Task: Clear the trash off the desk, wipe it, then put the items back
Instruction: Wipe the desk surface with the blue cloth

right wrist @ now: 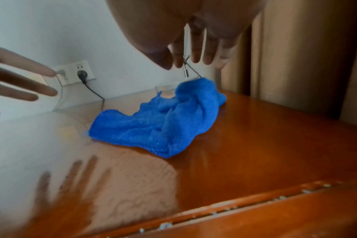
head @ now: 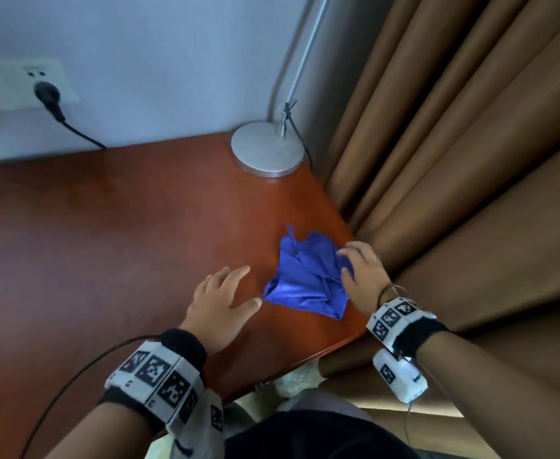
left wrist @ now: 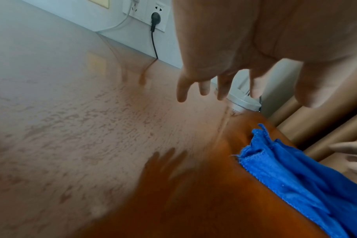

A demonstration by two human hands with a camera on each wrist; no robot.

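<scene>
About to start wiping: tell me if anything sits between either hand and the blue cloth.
Nothing visible does. The blue cloth lies crumpled on the desk between the two open hands, the left hand beside its left edge, the right hand at its right edge. The lamp base stands farther back.

Pale wall (head: 139, 44), brown curtains (head: 454, 144), silver lamp (head: 267, 154).

Both the left hand (head: 221, 301) and right hand (head: 364, 273) hover, fingers spread.
</scene>
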